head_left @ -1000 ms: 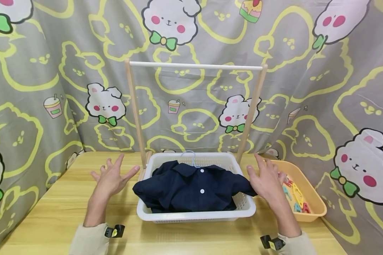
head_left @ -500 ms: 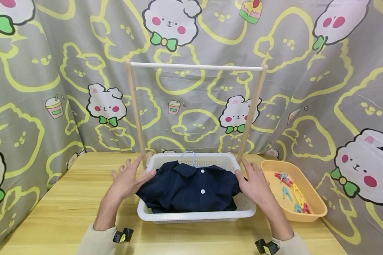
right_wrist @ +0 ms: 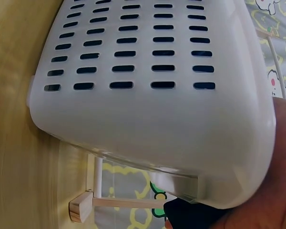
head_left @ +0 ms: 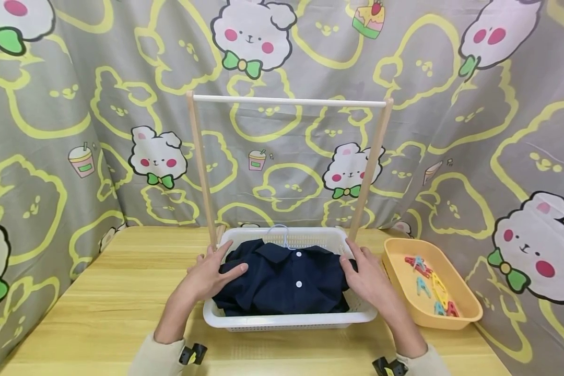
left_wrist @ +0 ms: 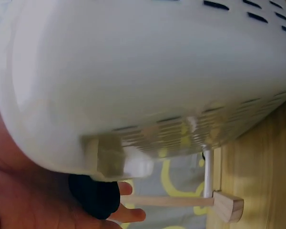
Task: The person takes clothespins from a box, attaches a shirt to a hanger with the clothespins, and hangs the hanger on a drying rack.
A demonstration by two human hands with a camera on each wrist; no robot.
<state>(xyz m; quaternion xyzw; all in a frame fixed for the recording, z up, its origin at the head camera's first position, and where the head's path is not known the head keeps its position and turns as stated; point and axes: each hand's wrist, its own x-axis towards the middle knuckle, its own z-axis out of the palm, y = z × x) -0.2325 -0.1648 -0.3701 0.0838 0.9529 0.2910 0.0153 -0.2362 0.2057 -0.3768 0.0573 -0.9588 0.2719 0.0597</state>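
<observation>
In the head view a dark navy shirt with white buttons (head_left: 277, 284) lies bunched in a white perforated basket (head_left: 291, 320). The hook of a light blue hanger (head_left: 285, 239) sticks up from its collar. My left hand (head_left: 209, 274) rests against the sleeve at the basket's left end, its thumb extended over the cloth. Opposite it, my right hand (head_left: 368, 277) touches the right sleeve, fingers fairly straight. Both wrist views show the basket's outer wall; a bit of dark sleeve (left_wrist: 95, 195) hangs past the rim by the left palm, and dark cloth (right_wrist: 190, 214) shows beside the right.
Behind the basket stands a wooden rack (head_left: 197, 156) with a white crossbar (head_left: 289, 101). To the right, a yellow-orange tray (head_left: 404, 292) contains several coloured clothespins (head_left: 423, 286). A patterned curtain (head_left: 282, 198) surrounds the wooden table (head_left: 94, 303).
Both hands have moved inward from beside the basket onto the shirt's sleeves. The sleeve ends, which stuck out past the rim, are pushed in closer.
</observation>
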